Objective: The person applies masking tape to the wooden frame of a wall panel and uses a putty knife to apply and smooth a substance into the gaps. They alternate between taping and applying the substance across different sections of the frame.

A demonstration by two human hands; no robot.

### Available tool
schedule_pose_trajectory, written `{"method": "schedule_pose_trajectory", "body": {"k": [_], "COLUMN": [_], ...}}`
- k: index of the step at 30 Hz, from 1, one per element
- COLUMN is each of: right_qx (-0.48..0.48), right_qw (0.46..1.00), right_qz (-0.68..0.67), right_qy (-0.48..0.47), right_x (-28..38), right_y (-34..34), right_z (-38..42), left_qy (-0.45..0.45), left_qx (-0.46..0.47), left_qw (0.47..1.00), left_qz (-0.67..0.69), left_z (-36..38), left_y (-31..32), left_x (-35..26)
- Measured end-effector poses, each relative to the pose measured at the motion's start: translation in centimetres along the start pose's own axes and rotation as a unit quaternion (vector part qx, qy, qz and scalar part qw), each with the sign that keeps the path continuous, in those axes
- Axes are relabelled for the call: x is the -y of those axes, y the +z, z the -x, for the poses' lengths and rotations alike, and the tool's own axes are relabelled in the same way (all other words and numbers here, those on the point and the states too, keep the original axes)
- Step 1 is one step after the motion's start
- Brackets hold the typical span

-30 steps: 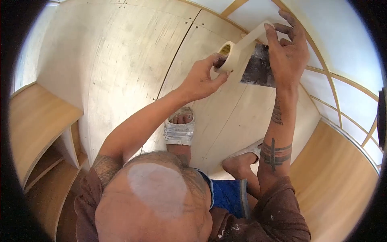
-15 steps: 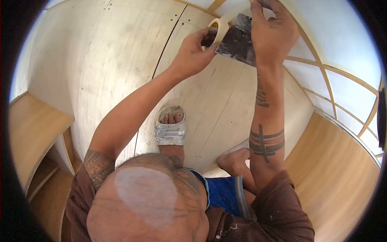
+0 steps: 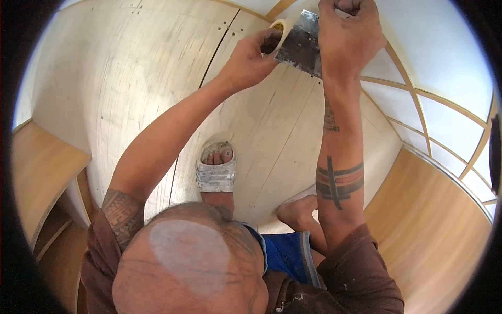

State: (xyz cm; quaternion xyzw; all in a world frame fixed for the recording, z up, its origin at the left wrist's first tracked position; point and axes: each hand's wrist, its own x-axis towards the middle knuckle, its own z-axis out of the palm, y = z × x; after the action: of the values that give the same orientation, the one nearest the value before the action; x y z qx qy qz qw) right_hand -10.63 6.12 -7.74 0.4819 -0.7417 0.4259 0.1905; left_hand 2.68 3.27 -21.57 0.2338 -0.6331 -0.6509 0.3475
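My left hand [image 3: 252, 58] is closed around a roll of pale tape [image 3: 284, 32], with fingers inside the ring. Just to its right is a dark, smeared putty knife blade [image 3: 301, 46], its lower left corner close to my left thumb. My right hand [image 3: 348, 34] is curled at the top of the view, beside the blade's right edge, and grips the putty knife. The knife's handle is hidden by the hand.
Pale wooden floor panels [image 3: 151, 68] with dark seams lie below. A white lattice with wooden strips [image 3: 418, 94] runs along the right, above a wooden panel [image 3: 429, 225]. At the left stands a wooden shelf unit [image 3: 47, 167]. My sandalled foot [image 3: 216, 167] is on the floor.
My right hand and the putty knife have moved slightly left and up. The blade has turned a little. My left hand and the tape have shifted slightly left.
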Motion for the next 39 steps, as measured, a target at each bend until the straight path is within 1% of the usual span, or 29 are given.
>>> {"method": "schedule_pose_trajectory", "body": {"k": [2, 5, 7, 9, 11, 18, 20, 23, 27, 30, 32, 33, 35, 39], "right_qx": [0.004, -0.012, -0.028, -0.030, -0.030, -0.065, -0.069, -0.073, -0.071, -0.074, -0.077, -0.073, -0.069, -0.066], "right_qw": [1.000, 1.000, 0.998, 0.998, 0.998, 0.997, 0.997, 0.997, 0.997, 0.997, 0.997, 0.997, 0.997, 0.998], "right_qz": [0.008, -0.007, -0.054, -0.044, -0.036, -0.023, -0.013, -0.004, -0.009, -0.005, -0.011, -0.014, -0.018, -0.022], "right_qy": [-0.001, 0.018, 0.026, 0.032, 0.037, 0.022, 0.011, 0.000, -0.015, -0.014, -0.011, -0.016, -0.020, -0.009], "right_x": [-0.1, 0.0, 0.1, 0.0, 0.2, 0.2, 0.4, 0.5, 0.3, 0.3, 0.2, 0.1, 0.0, 0.1], "right_y": [0.2, 0.6, 0.6, 0.7, 0.9, 1.6, 1.6, 1.6, 1.6, 1.7, 1.8, 1.8, 1.8, 1.7], "right_z": [-0.2, -0.2, 0.0, 0.2, 0.2, 0.4, 0.4, 0.5, 0.6, 0.6, 0.6, 0.6, 0.6, 0.5], "left_qy": [-0.002, 0.004, -0.015, -0.033, -0.017, -0.017, -0.017, -0.008, -0.008, -0.037, 0.004, 0.003, 0.004, 0.010], "left_qx": [-0.016, 0.000, 0.005, 0.011, 0.018, 0.013, 0.008, 0.014, 0.018, 0.022, 0.029, 0.029, -0.007, -0.018], "left_qw": [0.998, 0.999, 0.999, 0.998, 0.999, 0.999, 0.996, 0.998, 0.999, 0.996, 0.998, 0.998, 0.999, 0.999], "left_qz": [-0.058, -0.040, -0.042, -0.046, -0.046, -0.024, -0.091, -0.054, -0.049, -0.079, -0.062, -0.062, -0.052, -0.046], "left_z": [0.0, -0.4, -0.3, -0.3, -0.5, -0.7, -0.5, -0.8, -1.0, -1.1, -1.4, -1.3, -1.3, -1.4], "left_y": [-0.2, -0.8, -1.0, -1.2, -1.5, -1.2, -1.1, -1.2, -1.1, -1.0, -1.0, -1.0, -0.7, -0.6], "left_x": [-0.6, -0.2, -0.3, -0.7, -0.6, 0.4, -0.1, 0.4, 0.9, 0.6, 0.9, 1.0, 1.4, 1.8]}}
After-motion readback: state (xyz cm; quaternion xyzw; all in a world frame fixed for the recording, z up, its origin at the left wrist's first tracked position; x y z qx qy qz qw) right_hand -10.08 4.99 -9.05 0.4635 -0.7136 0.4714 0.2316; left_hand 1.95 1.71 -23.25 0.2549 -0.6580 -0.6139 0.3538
